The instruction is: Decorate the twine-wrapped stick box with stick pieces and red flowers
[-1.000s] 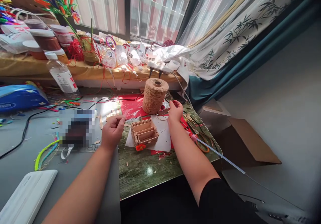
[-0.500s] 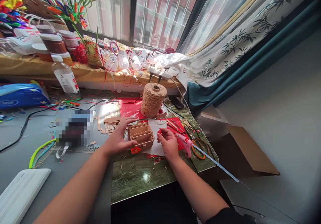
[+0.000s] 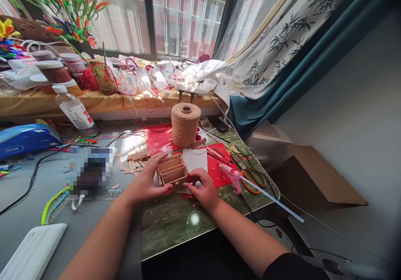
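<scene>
A small box of wooden craft sticks point(image 3: 176, 171), split by thin dividers with wavy edges, stands on the dark green table. My left hand point(image 3: 146, 179) grips it from the left, with the fingers along the far side and the thumb at the front. A red flower point(image 3: 168, 191) at the box's front is mostly hidden by that thumb. My right hand point(image 3: 203, 188) is closed at the box's right front corner. Between its fingertips a small red piece point(image 3: 190, 179) shows in part, against or very close to the box. Its exact shape is hidden.
A spool of twine point(image 3: 185, 125) stands behind the box. To the right lie a pink glue gun point(image 3: 231, 174) with a long glue stick, scissors point(image 3: 250, 179) and pencils point(image 3: 221, 155). Wood scraps point(image 3: 136, 159), a blurred device and a white power bank point(image 3: 37, 250) are on the left.
My right hand has moved left and down, bringing the red piece to the box's right corner. The box is turned slightly, and my left thumb now covers most of the front flower.
</scene>
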The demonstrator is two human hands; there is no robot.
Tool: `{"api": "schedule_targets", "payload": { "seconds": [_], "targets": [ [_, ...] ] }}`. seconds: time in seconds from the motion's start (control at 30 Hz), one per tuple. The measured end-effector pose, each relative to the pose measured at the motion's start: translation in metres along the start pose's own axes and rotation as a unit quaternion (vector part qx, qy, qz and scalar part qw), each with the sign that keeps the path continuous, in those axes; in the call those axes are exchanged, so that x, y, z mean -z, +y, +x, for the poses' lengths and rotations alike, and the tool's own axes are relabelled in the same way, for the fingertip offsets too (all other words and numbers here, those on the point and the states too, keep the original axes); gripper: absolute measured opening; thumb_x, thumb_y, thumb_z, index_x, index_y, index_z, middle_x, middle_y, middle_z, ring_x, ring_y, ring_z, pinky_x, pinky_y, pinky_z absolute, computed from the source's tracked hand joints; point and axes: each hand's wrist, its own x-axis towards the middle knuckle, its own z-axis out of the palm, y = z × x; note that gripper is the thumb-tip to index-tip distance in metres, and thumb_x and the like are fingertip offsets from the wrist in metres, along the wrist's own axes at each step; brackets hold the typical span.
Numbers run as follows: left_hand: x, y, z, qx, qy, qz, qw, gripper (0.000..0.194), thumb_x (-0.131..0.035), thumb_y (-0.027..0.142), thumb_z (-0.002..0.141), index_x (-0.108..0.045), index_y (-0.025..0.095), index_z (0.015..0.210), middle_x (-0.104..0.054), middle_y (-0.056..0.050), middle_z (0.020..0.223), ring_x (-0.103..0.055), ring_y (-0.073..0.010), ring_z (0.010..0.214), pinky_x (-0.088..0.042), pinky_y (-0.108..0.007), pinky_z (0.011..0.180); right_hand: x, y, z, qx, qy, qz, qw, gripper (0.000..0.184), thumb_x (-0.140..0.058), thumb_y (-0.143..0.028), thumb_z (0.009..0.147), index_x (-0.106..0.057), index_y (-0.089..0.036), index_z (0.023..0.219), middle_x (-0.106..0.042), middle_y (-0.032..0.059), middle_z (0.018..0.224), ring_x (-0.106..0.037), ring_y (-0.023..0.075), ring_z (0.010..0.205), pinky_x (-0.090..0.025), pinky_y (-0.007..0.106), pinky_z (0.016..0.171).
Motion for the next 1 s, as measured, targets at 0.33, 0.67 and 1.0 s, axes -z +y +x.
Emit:
{"api": "schedule_targets", "payload": {
  "seconds": [0.33, 0.67, 1.0],
  "targets": [
    [-0.007, -0.018, 0.001, 0.089, 0.078, -0.151, 0.981, 0.088, -0.080, 0.040, 0.081, -0.034, 0.031, 0.156, -0.046, -0.014, 0.154, -0.049, -0.0348, 0.141, -0.041, -0.056, 0.117, -0.003, 0.007, 0.002, -0.057, 0.015, 0.059, 0.997, 0.027, -0.080, -0.031, 0.088, -0.068, -0.027, 0.112, -0.066, 0.0032, 0.100, -0.066, 0.0181, 0.083, -0.056, 0.032, 0.075],
    [-0.005, -0.027, 0.005, 0.140, 0.153, -0.276, 0.939, 0.080, -0.075, 0.044, 0.081, -0.041, 0.029, 0.152, -0.049, -0.013, 0.154, -0.054, -0.0335, 0.138, -0.053, -0.048, 0.106, -0.007, 0.002, 0.003, -0.137, 0.050, 0.136, 0.980, 0.029, -0.083, -0.036, 0.084, -0.069, -0.026, 0.107, -0.068, 0.0029, 0.095, -0.063, 0.0178, 0.078, -0.054, 0.032, 0.071],
    [-0.002, -0.006, 0.007, 0.126, 0.112, -0.376, 0.911, 0.078, -0.067, 0.056, 0.080, -0.045, 0.029, 0.150, -0.048, -0.014, 0.156, -0.051, -0.0373, 0.140, -0.055, -0.051, 0.104, -0.002, -0.055, 0.055, -0.027, 0.038, 0.151, 0.987, 0.028, -0.082, -0.035, 0.085, -0.074, -0.029, 0.111, -0.070, 0.0047, 0.104, -0.066, 0.0214, 0.092, -0.056, 0.036, 0.083]
  ]
}}
